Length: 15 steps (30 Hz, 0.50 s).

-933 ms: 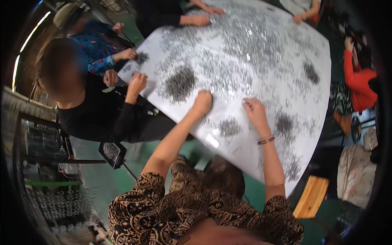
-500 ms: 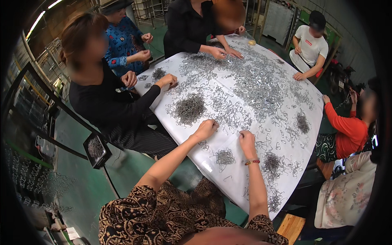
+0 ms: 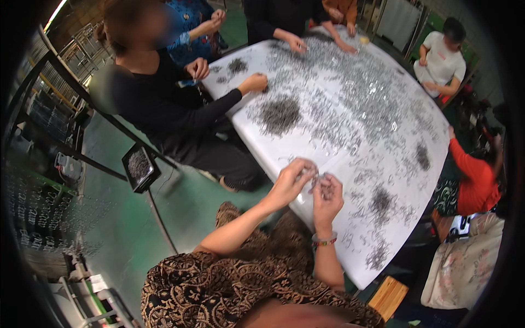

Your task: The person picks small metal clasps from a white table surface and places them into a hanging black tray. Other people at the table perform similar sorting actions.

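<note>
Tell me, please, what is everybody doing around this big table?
Several people sit around a white table strewn with small metal pieces, some gathered into darker heaps. The camera wearer's left hand and right hand meet at the near edge, pinching tiny pieces. A person in black beside them reaches into the pieces.

Wearer's body as seen from the head camera. Both forearms are bare from above the elbow to the left hand (image 3: 288,183) and right hand (image 3: 327,197). The garment (image 3: 235,284) is a short-sleeved top in dark brown to black cloth, covered with a dense tan paisley and scroll pattern. A thin beaded bracelet (image 3: 324,239), with red and green beads, circles the right wrist.
</note>
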### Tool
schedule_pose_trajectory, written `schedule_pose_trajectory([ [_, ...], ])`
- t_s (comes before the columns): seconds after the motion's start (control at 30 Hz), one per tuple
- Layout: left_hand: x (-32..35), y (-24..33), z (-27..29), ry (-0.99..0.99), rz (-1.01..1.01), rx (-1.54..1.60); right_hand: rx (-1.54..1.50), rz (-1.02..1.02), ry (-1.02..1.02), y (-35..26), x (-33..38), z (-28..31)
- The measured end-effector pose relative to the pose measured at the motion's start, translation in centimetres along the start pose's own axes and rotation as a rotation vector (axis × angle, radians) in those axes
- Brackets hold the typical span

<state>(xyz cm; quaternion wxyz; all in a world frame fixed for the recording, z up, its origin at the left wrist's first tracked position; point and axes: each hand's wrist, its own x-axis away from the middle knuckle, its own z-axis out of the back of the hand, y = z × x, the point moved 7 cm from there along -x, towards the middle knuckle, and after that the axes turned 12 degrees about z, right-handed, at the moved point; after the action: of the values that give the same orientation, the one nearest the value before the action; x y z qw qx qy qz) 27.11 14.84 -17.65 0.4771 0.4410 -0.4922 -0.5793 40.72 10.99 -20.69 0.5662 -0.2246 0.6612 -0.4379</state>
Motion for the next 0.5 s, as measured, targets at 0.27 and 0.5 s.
schedule_pose_trajectory([
  [0.27,1.6,-1.8,2.4,0.006,0.102,0.251,0.036,-0.051,-0.105,1.7,1.1,-0.3],
  [0.5,0.9,-3.4,3.7,0.034,0.159,0.195,0.648,-0.012,-0.343,12.9,-7.5,2.2],
])
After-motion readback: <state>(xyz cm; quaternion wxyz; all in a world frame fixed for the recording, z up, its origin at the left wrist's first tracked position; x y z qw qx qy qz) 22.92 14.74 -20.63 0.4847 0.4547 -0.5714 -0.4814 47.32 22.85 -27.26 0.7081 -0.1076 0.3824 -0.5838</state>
